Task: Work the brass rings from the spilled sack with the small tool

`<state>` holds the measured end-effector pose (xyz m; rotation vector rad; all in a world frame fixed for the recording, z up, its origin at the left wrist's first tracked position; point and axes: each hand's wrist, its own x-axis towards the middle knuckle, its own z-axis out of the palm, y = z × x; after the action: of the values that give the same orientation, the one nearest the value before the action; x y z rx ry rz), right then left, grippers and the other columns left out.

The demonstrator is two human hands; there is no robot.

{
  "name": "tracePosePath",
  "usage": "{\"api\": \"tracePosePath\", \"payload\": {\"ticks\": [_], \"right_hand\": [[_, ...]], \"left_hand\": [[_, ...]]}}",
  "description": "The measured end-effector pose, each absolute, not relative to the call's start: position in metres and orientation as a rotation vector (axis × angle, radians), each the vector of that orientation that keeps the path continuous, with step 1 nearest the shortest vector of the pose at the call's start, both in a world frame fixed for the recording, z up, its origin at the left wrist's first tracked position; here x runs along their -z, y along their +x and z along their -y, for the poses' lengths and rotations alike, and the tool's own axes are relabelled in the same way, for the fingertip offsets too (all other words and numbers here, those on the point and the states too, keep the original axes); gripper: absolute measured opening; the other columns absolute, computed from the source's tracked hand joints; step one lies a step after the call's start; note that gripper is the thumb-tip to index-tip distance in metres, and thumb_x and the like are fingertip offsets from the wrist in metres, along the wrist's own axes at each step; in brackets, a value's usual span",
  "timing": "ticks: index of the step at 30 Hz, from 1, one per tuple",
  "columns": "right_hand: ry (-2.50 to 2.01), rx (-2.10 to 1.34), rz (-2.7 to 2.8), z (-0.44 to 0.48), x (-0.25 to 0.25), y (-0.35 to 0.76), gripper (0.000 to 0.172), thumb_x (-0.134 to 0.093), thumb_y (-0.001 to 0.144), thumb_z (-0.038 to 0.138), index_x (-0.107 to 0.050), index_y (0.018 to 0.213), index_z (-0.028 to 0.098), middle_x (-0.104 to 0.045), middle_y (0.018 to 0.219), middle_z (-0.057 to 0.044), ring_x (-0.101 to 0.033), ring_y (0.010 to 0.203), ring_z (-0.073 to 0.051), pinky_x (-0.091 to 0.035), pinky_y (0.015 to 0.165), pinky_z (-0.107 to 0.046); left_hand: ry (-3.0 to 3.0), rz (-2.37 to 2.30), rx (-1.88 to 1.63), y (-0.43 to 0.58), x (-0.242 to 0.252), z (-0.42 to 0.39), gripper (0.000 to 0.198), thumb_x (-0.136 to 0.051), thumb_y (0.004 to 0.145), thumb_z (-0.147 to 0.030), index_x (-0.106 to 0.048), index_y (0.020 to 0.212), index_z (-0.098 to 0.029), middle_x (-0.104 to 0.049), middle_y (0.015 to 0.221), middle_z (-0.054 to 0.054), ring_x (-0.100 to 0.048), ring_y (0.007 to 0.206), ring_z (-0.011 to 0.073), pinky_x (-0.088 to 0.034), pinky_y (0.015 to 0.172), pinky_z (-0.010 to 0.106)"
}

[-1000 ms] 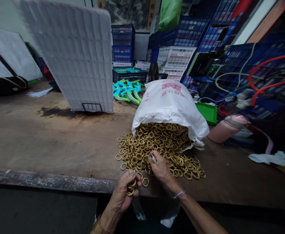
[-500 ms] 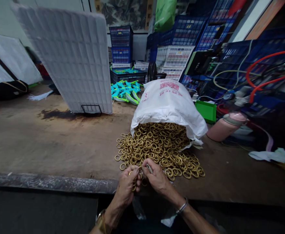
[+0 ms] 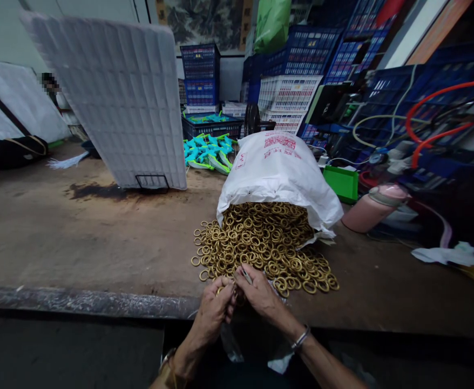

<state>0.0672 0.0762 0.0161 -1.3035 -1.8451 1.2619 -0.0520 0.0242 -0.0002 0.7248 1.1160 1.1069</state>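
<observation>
A white woven sack (image 3: 277, 173) with red print lies on its side, its mouth facing me. Brass-coloured metal rings (image 3: 253, 243) spill from it in a heap over the table. At the heap's front edge my left hand (image 3: 216, 305) is closed, with a ring or rings partly visible among its fingers. My right hand (image 3: 261, 294) meets it, fingers pinched. A small silvery metal piece (image 3: 246, 274) shows between the right thumb and fingers; its kind is not clear. What lies between the two sets of fingertips is too small to make out.
A white quilted panel (image 3: 115, 102) stands on a wire stand at the left. Turquoise and lime pieces (image 3: 208, 151) lie behind the sack. To the right are a pink bottle (image 3: 377, 208), a green tray (image 3: 341, 183) and hoses. Stacked crates (image 3: 289, 92) fill the back.
My hands have drawn closer together, fingertips now meeting, and the rings in my left hand show less. A person has come into view at the far left behind the panel.
</observation>
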Motion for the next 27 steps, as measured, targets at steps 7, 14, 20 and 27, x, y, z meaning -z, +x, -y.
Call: {"api": "tracePosePath", "payload": {"ticks": [7,14,20,27], "right_hand": [[-1.274,-1.384,1.727,-0.079,-0.014,0.067,0.025,-0.039,0.080,0.039,-0.042,0.064,0.019,-0.042,0.055,0.005,-0.039,0.051,-0.009,-0.032,0.050,-0.020],[-1.331,-0.970,2.093,-0.077,-0.005,0.077,0.016,-0.037,0.078,0.024,-0.041,0.063,0.020,-0.044,0.057,0.004,-0.039,0.054,-0.010,-0.028,0.052,-0.020],[-1.330,-0.783,2.409,-0.066,-0.005,0.074,0.021,-0.038,0.064,0.005,-0.048,0.073,0.020,-0.054,0.062,0.001,-0.047,0.058,-0.012,-0.026,0.054,-0.021],[-1.475,-0.642,2.510,-0.064,-0.008,0.071,0.024,-0.040,0.069,0.005,-0.051,0.085,0.019,-0.062,0.070,-0.002,-0.054,0.063,-0.013,-0.024,0.054,-0.022]], "left_hand": [[0.678,-1.109,-1.103,-0.051,-0.008,-0.023,0.030,-0.056,0.072,-0.046,-0.045,0.072,-0.017,-0.042,0.051,-0.008,-0.031,0.037,0.0024,-0.021,0.035,0.013],[0.690,-1.123,-1.153,-0.053,-0.008,-0.021,0.034,-0.055,0.072,-0.050,-0.043,0.071,-0.018,-0.040,0.051,-0.009,-0.030,0.036,0.0024,-0.021,0.035,0.014],[0.699,-1.118,-1.185,-0.053,-0.008,-0.022,0.034,-0.058,0.068,-0.048,-0.042,0.067,-0.019,-0.038,0.047,-0.009,-0.030,0.037,0.0029,-0.022,0.037,0.015],[0.747,-1.164,-1.183,-0.053,-0.011,-0.018,0.031,-0.055,0.072,-0.047,-0.042,0.067,-0.019,-0.038,0.045,-0.010,-0.028,0.036,0.0027,-0.022,0.037,0.015]]}}
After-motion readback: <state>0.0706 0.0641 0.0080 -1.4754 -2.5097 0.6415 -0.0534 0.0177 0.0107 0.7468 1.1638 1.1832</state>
